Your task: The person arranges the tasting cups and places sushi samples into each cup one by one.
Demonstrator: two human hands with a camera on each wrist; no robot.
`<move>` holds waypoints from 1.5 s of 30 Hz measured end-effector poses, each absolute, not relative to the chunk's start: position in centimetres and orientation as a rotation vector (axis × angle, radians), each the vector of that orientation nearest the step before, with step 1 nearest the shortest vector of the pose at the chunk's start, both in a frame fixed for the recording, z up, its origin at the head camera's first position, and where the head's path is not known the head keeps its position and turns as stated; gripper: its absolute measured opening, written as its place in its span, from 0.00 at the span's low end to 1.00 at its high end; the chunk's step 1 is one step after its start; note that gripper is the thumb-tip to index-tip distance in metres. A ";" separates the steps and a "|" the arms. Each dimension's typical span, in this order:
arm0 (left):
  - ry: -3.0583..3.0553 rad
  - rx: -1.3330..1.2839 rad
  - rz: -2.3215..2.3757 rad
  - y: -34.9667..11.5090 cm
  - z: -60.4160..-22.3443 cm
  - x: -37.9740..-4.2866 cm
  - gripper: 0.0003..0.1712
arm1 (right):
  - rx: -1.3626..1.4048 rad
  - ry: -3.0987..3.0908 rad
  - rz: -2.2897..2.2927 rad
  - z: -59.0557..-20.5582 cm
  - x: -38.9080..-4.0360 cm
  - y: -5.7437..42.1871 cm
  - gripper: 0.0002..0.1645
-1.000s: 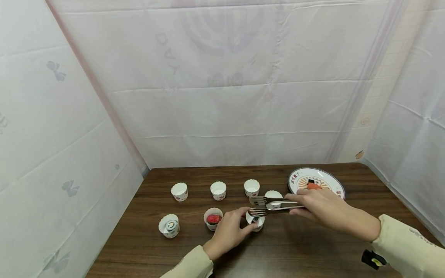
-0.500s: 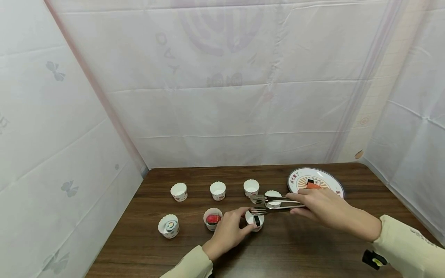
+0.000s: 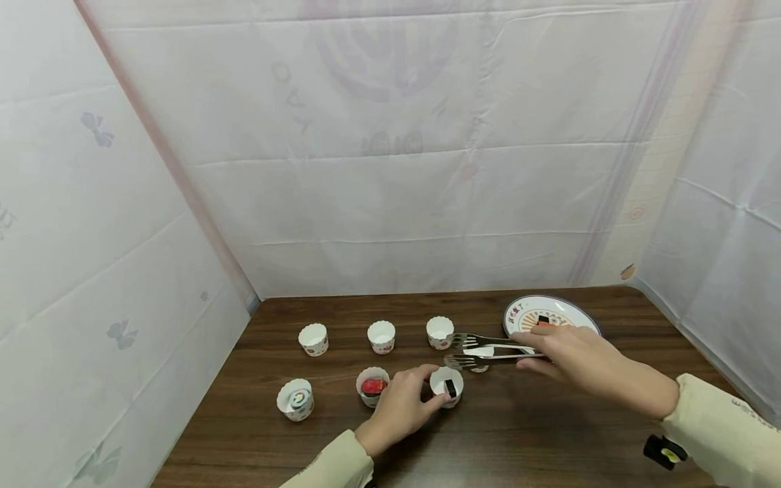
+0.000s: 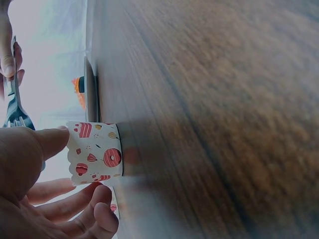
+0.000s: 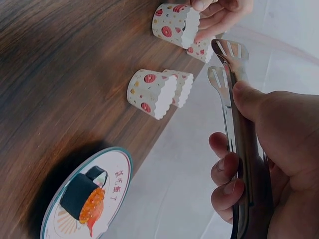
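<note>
My left hand (image 3: 399,407) holds a white paper baking cup (image 4: 97,152), printed with red sweets, between thumb and fingers on the table. Inside that cup lies a small black-and-white sushi piece (image 3: 450,388). Up and to the right, my right hand (image 3: 576,359) grips metal serving tongs (image 5: 241,144) with slotted, fork-like ends. Their arms stand apart with nothing seen between them, above another cup that they partly hide. A plate (image 3: 509,321) sits beyond my right hand, which covers part of it. In the right wrist view it carries a dark-wrapped sushi roll (image 5: 77,196) with orange topping and a smaller black-wrapped piece (image 5: 96,174).
Left of my left hand stand a cup with a red-topped sushi piece (image 3: 373,387) and a cup with a round sushi roll (image 3: 299,398). Behind is a row of cups (image 3: 314,340). White cloth (image 3: 390,203) hangs around the wooden table (image 3: 244,434).
The tongs have moved from over the held cup to the right and slightly away, uncovering the sushi piece in it. My left hand stays on the cup.
</note>
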State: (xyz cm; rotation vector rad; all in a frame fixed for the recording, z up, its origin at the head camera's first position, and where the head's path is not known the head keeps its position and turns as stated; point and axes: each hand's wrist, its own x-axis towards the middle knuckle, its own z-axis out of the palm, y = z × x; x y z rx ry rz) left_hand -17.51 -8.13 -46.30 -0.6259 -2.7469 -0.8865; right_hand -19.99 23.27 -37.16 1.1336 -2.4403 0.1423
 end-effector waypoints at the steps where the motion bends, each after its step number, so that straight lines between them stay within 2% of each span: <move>1: -2.749 -0.624 -0.887 -8.1 -46.3 -17.5 0.27 | 1.135 -2.441 0.149 -37.1 -20.0 23.4 0.21; 9: -2.762 -0.620 -0.865 -8.1 -46.1 -17.5 0.28 | 1.097 -2.460 0.143 -36.9 -20.2 24.1 0.18; 21: -2.736 -0.637 -0.862 -8.6 -45.6 -17.6 0.26 | 1.049 -2.472 0.153 -36.9 -20.7 25.1 0.20; 29: -2.634 -0.662 -0.852 -9.9 -44.4 -18.1 0.23 | 1.040 -2.476 0.177 -37.2 -21.0 25.8 0.21; 45: -2.680 -0.507 -0.817 -13.6 -42.3 -19.4 0.24 | 0.946 -2.623 0.190 -37.3 -21.1 27.3 0.25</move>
